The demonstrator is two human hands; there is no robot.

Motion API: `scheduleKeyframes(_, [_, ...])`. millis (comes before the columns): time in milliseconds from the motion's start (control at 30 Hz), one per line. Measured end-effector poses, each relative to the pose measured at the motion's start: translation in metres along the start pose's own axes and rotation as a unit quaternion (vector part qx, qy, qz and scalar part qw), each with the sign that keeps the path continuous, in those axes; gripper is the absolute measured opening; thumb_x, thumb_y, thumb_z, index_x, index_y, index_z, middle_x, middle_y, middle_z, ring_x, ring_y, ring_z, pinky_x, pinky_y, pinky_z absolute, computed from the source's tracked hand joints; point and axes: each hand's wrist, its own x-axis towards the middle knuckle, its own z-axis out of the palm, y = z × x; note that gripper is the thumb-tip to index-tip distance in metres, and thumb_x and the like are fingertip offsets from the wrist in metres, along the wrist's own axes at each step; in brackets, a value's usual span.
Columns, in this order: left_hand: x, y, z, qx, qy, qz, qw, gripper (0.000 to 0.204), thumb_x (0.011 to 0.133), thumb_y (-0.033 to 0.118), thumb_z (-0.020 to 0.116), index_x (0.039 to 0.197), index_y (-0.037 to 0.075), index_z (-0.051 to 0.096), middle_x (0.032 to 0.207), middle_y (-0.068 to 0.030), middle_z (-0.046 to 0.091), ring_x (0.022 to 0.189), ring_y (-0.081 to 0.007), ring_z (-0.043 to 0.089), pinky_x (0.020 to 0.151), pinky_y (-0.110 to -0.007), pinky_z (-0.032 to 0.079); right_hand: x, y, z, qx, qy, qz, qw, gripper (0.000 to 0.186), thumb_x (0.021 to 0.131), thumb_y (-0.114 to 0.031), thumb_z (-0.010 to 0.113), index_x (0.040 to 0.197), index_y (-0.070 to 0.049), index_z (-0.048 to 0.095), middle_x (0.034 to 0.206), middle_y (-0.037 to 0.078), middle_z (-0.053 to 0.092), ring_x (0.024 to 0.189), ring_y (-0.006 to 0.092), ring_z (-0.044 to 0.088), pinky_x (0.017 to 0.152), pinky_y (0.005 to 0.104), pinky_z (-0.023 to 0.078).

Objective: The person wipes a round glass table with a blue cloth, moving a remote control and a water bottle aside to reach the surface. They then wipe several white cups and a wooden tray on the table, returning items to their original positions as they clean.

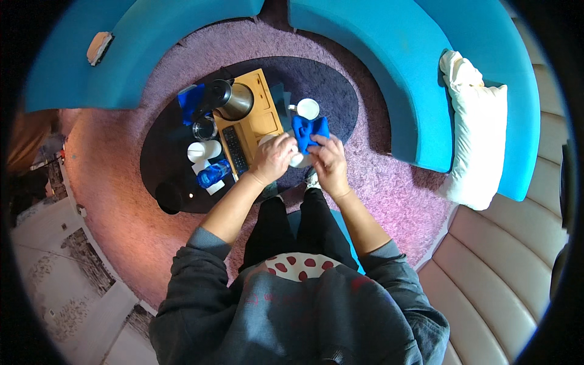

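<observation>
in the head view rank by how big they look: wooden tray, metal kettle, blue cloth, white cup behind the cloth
1. wooden tray
2. metal kettle
3. blue cloth, close to the kettle and partly covered by the right hand, so unsure
4. white cup

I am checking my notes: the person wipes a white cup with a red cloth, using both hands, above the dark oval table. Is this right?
Not quite: the cloth is blue, not red, as the head view shows. The rest holds: both hands, left and right, work on a white cup above the dark oval table.
</observation>
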Motion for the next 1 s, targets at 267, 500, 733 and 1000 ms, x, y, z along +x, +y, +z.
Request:
scheduleKeyframes(267, [-0.016,0.043,-0.045,-0.029,-0.045,0.218,0.975,0.018,0.076,0.016,0.064,0.090,0.009,0.055,0.085,-0.0071,0.056,0.076,-0.0248,0.057,0.066,-0.034,0.047,0.044,-0.011,-0.029,0.435,-0.311,0.296,0.791,0.011,0.084,-0.007,0.055,0.090,-0.003,0.063,0.081,-0.001,0.061,0.075,0.0085,0.055,0.073,0.0225,0.045])
scheduleKeyframes(500, [-0.019,0.059,-0.077,0.006,-0.043,0.273,0.961,0.019,0.076,0.017,0.063,0.089,0.007,0.055,0.081,-0.0071,0.055,0.073,-0.0249,0.057,0.064,-0.036,0.046,0.036,-0.042,-0.018,0.351,-0.346,0.174,0.853,0.009,0.086,-0.008,0.054,0.087,-0.003,0.061,0.079,0.000,0.059,0.073,0.0084,0.052,0.069,0.0232,0.044])
scheduleKeyframes(733, [-0.035,0.050,-0.109,0.057,-0.012,0.179,0.982,0.018,0.076,0.018,0.063,0.087,0.008,0.053,0.078,-0.0069,0.054,0.072,-0.0263,0.055,0.066,-0.037,0.045,0.019,-0.085,-0.023,0.081,-0.122,-0.096,0.985,0.010,0.076,-0.005,0.059,0.086,-0.004,0.062,0.095,0.011,0.064,0.091,0.0291,0.058,0.081,0.0379,0.046])
scheduleKeyframes(1000, [-0.038,0.060,-0.111,0.080,0.099,0.067,0.990,0.020,0.074,0.011,0.061,0.091,0.005,0.052,0.100,-0.0095,0.056,0.093,-0.0297,0.056,0.076,-0.038,0.047,-0.014,-0.110,-0.009,-0.106,-0.012,-0.195,0.975,0.015,0.069,-0.004,0.059,0.085,-0.005,0.057,0.108,0.013,0.056,0.105,0.0364,0.049,0.088,0.0438,0.042])
